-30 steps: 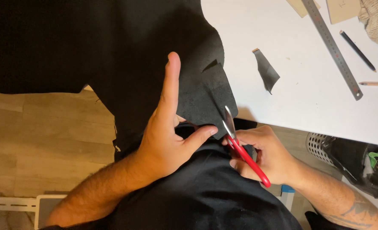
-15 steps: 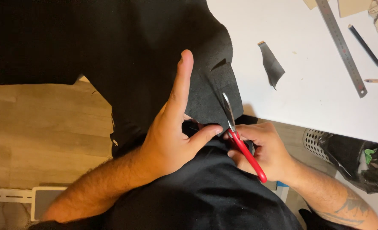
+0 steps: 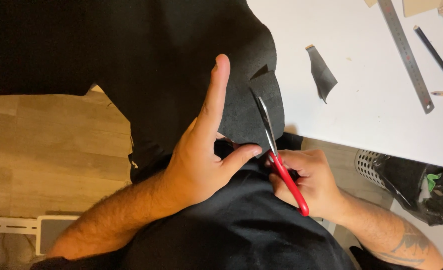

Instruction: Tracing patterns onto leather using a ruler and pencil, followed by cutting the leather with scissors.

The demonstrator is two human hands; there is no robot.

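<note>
Bare hands, left hand (image 3: 199,165) and right hand (image 3: 309,182), no gloves or rings. Hairy forearms, uncovered behind both hands. Dark tattoo (image 3: 411,240) on the right forearm. Black garment (image 3: 241,230) worn on the torso below.

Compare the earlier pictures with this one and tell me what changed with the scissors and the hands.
Little moved: the left hand slid slightly up the black fabric, forefinger stretched further. The right hand keeps gripping the red-handled scissors, blades in the same cut. The grey scrap, ruler and pencil on the white table stayed put.
</note>
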